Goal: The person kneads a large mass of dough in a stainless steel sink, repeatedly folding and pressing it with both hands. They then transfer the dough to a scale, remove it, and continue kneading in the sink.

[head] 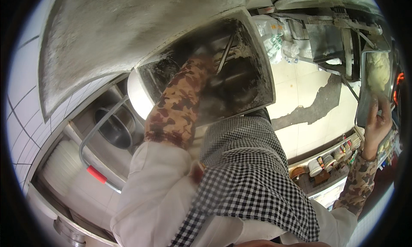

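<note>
My left arm, in a camouflage sleeve, reaches down into a metal machine hopper point(238, 82) with floury residue on its walls. My left hand is too dark and blurred inside it to make out, near a metal bar point(226, 52). On the right, my right hand point(379, 118) is over the near end of a narrow metal trough point(363, 92). Two of its fingers are extended and apart, their tips at the lower end of a pale dough lump point(377, 70). Whether they press into the dough is unclear.
A large metal lid point(96, 41) rises at upper left. Below it are a metal basin point(114, 128) and a curved pipe with a red sleeve point(96, 174). Machine framework point(347, 50) and plastic bags point(270, 37) stand upper right. A shelf of tubs point(328, 161) is lower right.
</note>
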The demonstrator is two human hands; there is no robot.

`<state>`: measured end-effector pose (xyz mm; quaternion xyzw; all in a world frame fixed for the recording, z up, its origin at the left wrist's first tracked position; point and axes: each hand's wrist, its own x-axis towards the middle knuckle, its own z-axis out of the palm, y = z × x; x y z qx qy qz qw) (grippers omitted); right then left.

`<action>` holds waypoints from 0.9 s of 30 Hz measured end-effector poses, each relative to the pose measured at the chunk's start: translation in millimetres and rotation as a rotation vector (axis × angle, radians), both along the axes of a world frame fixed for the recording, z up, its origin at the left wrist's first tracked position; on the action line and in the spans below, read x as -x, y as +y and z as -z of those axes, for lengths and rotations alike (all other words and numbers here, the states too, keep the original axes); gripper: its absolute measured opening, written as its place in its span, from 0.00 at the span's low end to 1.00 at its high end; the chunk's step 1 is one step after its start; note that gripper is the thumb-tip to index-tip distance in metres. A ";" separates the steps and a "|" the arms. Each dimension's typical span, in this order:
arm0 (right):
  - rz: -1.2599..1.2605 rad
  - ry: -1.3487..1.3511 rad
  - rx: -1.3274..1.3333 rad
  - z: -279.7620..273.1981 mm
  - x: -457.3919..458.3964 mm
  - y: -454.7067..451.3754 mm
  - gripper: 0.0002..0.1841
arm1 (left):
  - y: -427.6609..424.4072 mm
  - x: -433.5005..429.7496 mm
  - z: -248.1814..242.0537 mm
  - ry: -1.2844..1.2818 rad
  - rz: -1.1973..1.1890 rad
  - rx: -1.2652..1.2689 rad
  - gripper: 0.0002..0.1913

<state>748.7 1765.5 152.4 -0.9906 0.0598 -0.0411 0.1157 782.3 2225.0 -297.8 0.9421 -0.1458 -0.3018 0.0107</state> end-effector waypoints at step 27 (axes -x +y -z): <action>-0.094 -0.395 0.023 8.7 -3.3 26.3 0.07 | -50.1 -22.5 -374.3 0.543 -0.361 1.202 0.24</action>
